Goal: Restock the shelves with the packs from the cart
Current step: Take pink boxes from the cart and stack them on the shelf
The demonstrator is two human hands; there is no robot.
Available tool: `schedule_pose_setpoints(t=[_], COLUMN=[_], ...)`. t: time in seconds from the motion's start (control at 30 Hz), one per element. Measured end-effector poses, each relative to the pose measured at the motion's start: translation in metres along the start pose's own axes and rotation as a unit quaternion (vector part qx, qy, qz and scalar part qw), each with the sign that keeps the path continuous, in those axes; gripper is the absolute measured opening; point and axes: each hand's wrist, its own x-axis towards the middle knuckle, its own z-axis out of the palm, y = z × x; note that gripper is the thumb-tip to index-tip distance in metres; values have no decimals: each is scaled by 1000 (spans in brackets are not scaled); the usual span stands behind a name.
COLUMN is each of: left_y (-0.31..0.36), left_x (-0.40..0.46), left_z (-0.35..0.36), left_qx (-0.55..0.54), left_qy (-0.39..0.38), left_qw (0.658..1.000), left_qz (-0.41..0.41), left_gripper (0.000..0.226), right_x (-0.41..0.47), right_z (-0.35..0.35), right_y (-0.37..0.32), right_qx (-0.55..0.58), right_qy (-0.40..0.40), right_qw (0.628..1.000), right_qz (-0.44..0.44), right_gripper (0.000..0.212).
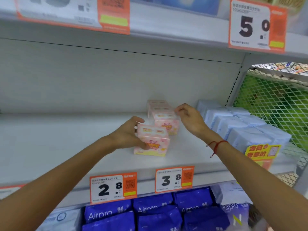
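top price tag [73, 12] cropped, rear pink packs [158, 105] blurred

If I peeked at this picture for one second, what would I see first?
Probably the two bare arms reaching to the middle shelf: the left hand grips a pink pack at the front of a short pink row, and the right hand touches the next pink pack. Then the orange price tags below, and the dark blue Airpro packs underneath.
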Motion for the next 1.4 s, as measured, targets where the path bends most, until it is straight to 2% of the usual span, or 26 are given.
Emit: schedule_pose_setpoints(t=[0.07,0.13,0.17,0.23,0.33,0.4,0.63,0.9,1.17,1.33,1.4], left_y=[9,14,16,18,15,11,8,16,14,15,16], left_x=[2,6,8,7,0,-3,-1,16,29,28,29], left_z=[25,48,55,62,59,58,60,59,55,59,59], left_qx=[15,26,24,21,49,25,-15,23,50,45,68], left_qy=[12,26,36,70,140,161,177,188,182,189,182], left_qw=[1000,999,998,996,985,983,982,982,982,980,980], left_qz=[17,28,35,47,85,88,58,28,30,43,49], left_gripper=[78,87,93,91,38,19,27,30,30,26,24], right_x=[-12,-27,-33,-43,-50,-51,-51,-36,-20,-28,-32], right_z=[-12,-22,-23,-22,-11,-4,4,4,12,17,17], right_y=[-8,-8,-4,4,10,10,13,16,28,26,23], right_qx=[97,96,94,116,190,233,294,301,229,78,32], right_qy=[-76,-151,-161,-133,-62,-28,15,20,40,120,123], right_qw=[988,975,972,973,966,955,930,923,948,984,988], right_qz=[98,136,140,148,166,178,221,237,217,105,83], right_gripper=[13,13,19,32,41,35,34,32,28,20,19])
